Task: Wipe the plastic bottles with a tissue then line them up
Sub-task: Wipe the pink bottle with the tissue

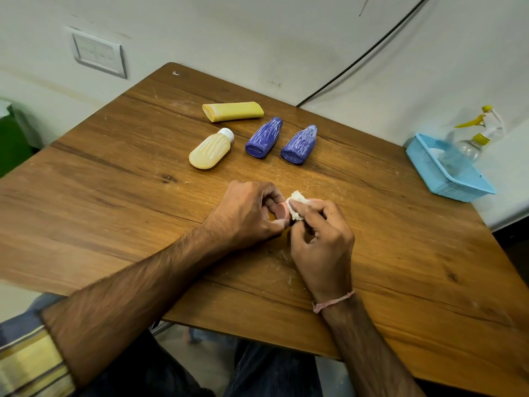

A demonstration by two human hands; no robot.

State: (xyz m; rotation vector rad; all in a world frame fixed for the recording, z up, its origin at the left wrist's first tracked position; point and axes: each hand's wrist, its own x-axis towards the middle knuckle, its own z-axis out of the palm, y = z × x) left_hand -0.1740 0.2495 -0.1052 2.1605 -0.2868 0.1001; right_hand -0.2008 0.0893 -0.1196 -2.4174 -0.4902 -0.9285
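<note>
Pink bottle (282,211) in left hand (246,214) grip — right hand (323,247) presses tissue (296,199) on it.

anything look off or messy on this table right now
The yellow bottle lies crosswise behind the pale bottle and two purple bottles, out of line with them; all four lie on their sides. Small white flecks dot the table beside the right hand. Nothing looks spilled or broken.

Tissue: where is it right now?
Head view, near the middle of the table: the tissue is pinched in the right hand, against the pink bottle that the left hand grips.
</note>
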